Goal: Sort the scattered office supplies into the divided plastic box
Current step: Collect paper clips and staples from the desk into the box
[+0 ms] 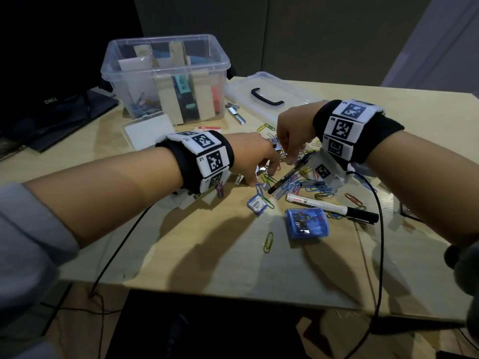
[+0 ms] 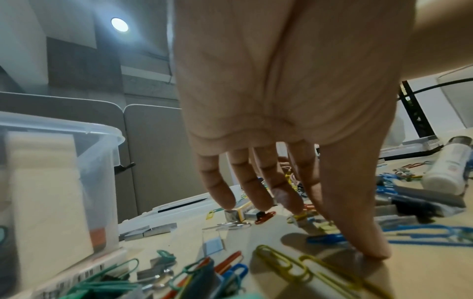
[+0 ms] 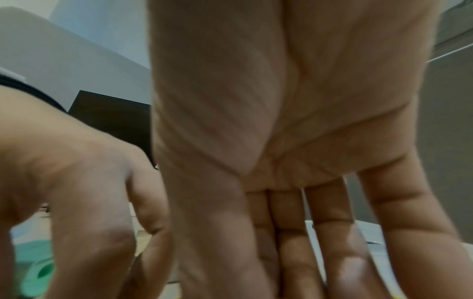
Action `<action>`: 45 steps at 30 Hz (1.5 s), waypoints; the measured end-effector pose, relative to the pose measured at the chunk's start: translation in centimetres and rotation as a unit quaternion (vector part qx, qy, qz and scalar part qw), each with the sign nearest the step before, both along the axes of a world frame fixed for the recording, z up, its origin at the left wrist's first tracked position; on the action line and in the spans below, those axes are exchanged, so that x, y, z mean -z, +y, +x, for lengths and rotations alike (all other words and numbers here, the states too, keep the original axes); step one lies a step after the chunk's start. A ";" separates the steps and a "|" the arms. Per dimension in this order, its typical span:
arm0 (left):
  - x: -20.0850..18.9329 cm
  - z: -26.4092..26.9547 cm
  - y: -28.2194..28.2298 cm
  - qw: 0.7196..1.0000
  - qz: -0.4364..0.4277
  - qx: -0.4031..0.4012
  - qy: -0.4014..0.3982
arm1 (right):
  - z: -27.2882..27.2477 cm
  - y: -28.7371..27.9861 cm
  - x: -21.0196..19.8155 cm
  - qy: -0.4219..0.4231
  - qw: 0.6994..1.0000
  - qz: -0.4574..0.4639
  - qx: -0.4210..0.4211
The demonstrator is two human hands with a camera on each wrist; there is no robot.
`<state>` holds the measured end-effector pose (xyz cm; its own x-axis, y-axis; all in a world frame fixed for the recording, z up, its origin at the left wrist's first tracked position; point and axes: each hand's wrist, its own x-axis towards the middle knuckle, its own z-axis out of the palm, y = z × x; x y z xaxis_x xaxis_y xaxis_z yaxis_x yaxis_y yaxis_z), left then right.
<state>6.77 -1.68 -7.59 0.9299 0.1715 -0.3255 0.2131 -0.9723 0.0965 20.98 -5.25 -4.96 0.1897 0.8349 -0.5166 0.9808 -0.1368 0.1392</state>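
The clear divided plastic box (image 1: 207, 66) stands at the back left, with paper clips and markers in its cardboard compartments. A pile of coloured paper clips (image 1: 298, 183) lies mid-table. My left hand (image 1: 261, 174) reaches down into it with spread, straight fingers; in the left wrist view the left hand (image 2: 294, 218) has its thumb tip (image 2: 371, 248) on the table beside a blue clip (image 2: 325, 238). My right hand (image 1: 291, 154) points fingers-down into the pile just behind; in the right wrist view the right hand (image 3: 281, 263) has its fingertips cut off, so any hold is hidden.
The box lid (image 1: 267, 97) lies behind the hands. A black pen (image 1: 293, 172), a white marker (image 1: 331, 207), a blue case (image 1: 307, 222), a small barcoded box (image 1: 258, 203) and staple strips (image 1: 233, 111) lie about. A laptop (image 1: 51, 110) sits at the left. Cables cross the table front.
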 end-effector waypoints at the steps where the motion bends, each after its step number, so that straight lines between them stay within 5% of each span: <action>1: 0.1 0.1 0.1 1.000 -0.001 -0.002 -0.002 | 0.0 0.0 0.1 0.003 1.000 -0.001 0.001; 15: 0.4 -0.7 0.6 0.999 -0.018 -0.007 0.030 | -0.7 0.2 0.8 -0.004 1.000 -0.005 -0.023; 30: -3.9 -4.7 2.7 0.992 -0.006 -0.071 -0.102 | -2.6 1.0 -2.3 0.005 0.997 0.063 -0.034; 38: -7.4 -10.1 5.5 0.968 0.006 -0.160 -0.193 | -6.0 3.0 -4.6 0.036 0.983 0.176 -0.036; 45: -10.4 -16.0 9.7 0.912 0.063 -0.283 -0.289 | -10.2 6.1 -6.9 0.113 0.952 0.283 -0.024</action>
